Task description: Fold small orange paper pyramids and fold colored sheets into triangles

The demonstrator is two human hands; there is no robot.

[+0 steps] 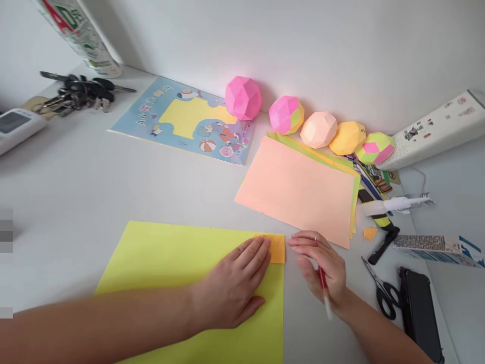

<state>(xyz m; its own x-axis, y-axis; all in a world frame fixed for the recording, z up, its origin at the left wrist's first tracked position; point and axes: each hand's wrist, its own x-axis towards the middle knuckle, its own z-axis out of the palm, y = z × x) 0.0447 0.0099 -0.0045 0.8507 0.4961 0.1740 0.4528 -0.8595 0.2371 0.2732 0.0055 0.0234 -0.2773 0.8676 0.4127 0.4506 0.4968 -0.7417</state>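
A large yellow-green sheet of paper (166, 255) lies flat on the table. At its upper right corner rests a small orange piece of paper (278, 251), partly covered by my left hand (237, 283). That hand is flat, fingers stretched out, pressing the orange piece down on the sheet. Just right of the sheet's edge is my right hand (326, 268). It holds a slim red-and-white pen (323, 279) between its fingers, thin tip pointing up and away from the paper.
Stacked coloured sheets (299, 182) lie behind my hands. Several faceted paper balls (243, 98) line the wall beside a blue picture packet (178, 121). At right are scissors (383, 293), a black phone-like case (420, 313) and a marker (383, 246). Keys (81, 93) lie far left.
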